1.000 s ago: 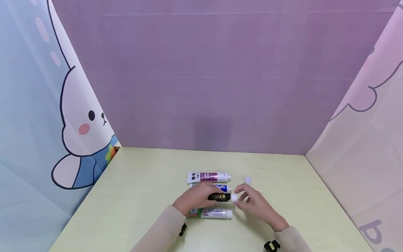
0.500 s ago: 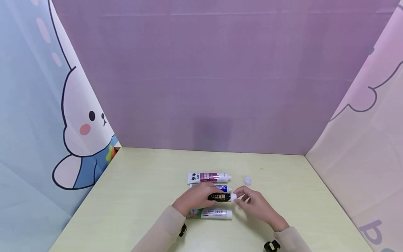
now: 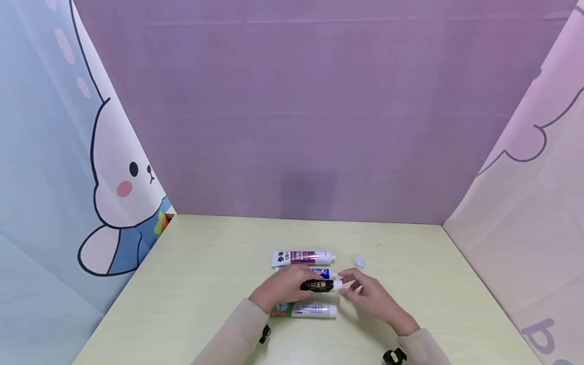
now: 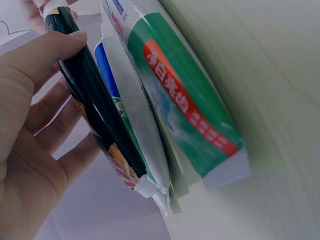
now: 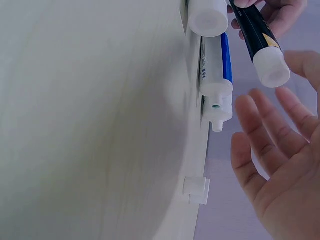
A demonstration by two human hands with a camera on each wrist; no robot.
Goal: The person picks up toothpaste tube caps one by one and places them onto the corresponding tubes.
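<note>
My left hand [image 3: 286, 285] grips a black toothpaste tube [image 4: 92, 95], thumb on one side and fingers behind it, holding it raised over other tubes. Its white cap [image 5: 271, 67] is on and points right. My right hand [image 3: 371, 294] is at that cap, thumb tip right beside it and the other fingers spread and loosely bent. Below the black tube lies a green and white toothpaste tube [image 3: 314, 310]. A blue and white tube [image 3: 325, 273] is partly hidden behind my left hand. Farther back lies a purple and white tube [image 3: 303, 258], its nozzle uncapped.
A loose white cap [image 3: 359, 262] lies on the pale wooden table [image 3: 205, 253], right of the uncapped tube. A purple cloth backdrop [image 3: 301, 111] rises behind, with printed cloth [image 3: 123, 126] at the left and a pink and cream one [image 3: 538, 213] at the right.
My right fingers closed in on the cap half a second ago, and now the index fingertip sits slightly farther off it. The black tube's label has turned a little in my left hand.
</note>
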